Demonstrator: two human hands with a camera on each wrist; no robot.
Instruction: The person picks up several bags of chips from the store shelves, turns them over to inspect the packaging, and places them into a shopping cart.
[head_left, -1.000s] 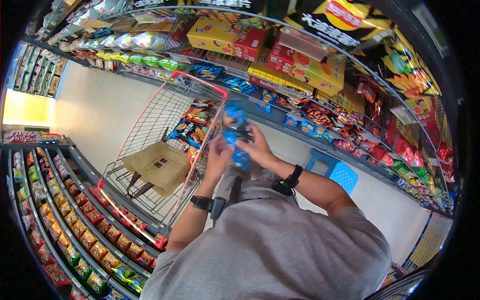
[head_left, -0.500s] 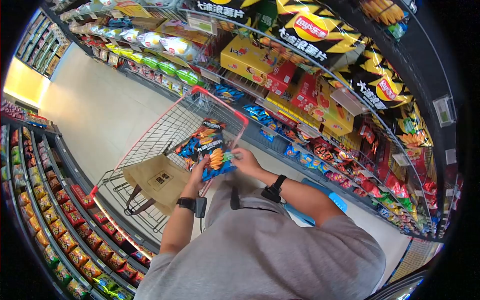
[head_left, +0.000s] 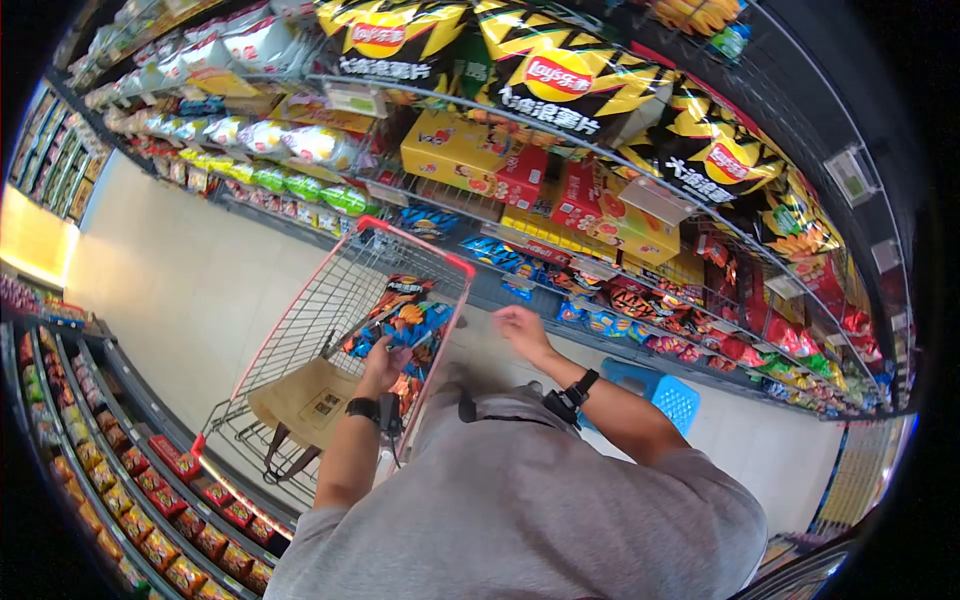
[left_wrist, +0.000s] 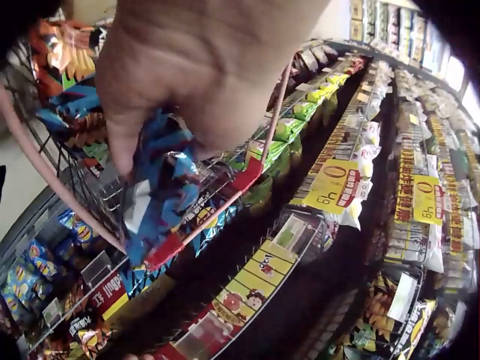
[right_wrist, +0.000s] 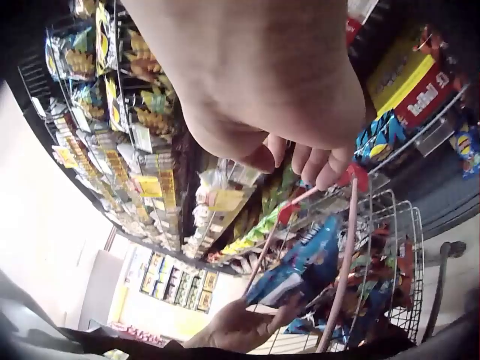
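My left hand [head_left: 385, 358] grips a blue crisp bag [head_left: 415, 325] by its lower edge and holds it inside the red-rimmed wire cart [head_left: 420, 243], on top of other crisp bags. In the left wrist view the fingers [left_wrist: 142, 127] pinch the crumpled blue bag [left_wrist: 161, 191] just past the cart's rim [left_wrist: 45, 172]. My right hand [head_left: 520, 325] hangs free to the right of the cart with fingers loosely curled and holds nothing. The right wrist view shows those bare fingers [right_wrist: 304, 159] above the blue bag [right_wrist: 300, 266].
A brown paper bag [head_left: 305, 400] lies in the cart's near end. Snack shelves [head_left: 560, 80] line the right side and another rack [head_left: 150, 500] the left. A blue plastic stool [head_left: 665, 390] stands on the floor by my right arm. The pale aisle floor [head_left: 190, 280] runs ahead.
The blue bag went from both hands at chest height down into the cart. My right hand let go of it and drew back to the right; the left still holds it.
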